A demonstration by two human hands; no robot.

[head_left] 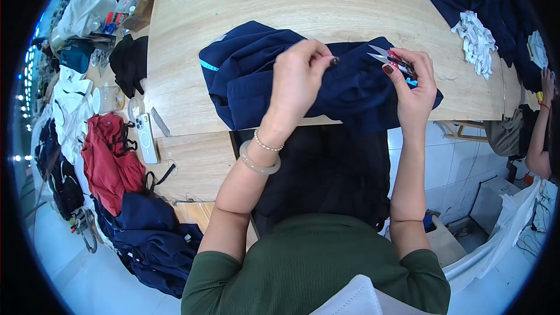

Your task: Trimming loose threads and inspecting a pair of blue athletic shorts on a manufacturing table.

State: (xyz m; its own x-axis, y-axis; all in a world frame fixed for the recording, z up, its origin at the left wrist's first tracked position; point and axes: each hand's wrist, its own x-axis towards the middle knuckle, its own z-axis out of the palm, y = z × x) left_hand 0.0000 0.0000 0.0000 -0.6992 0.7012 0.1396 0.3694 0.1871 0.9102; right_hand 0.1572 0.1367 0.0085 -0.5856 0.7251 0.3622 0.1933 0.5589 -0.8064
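Navy cloth [254, 102] lies bunched along the near edge of the table [338, 0], directly before the wearer; presumably kept there so both hands reach it without stretching. Right hand [417, 84] grips the snips [380, 56] over the cloth's right part, blades parted and pointing left, probably so they face the other hand's work. Left hand [297, 76] is raised over the middle of the cloth, thumb and forefinger pinched together; cannot tell whether a thread is between them. Pose: left wrist bent, back of hand up, forearm slanting far-right; right forearm nearly straight, pointing far.
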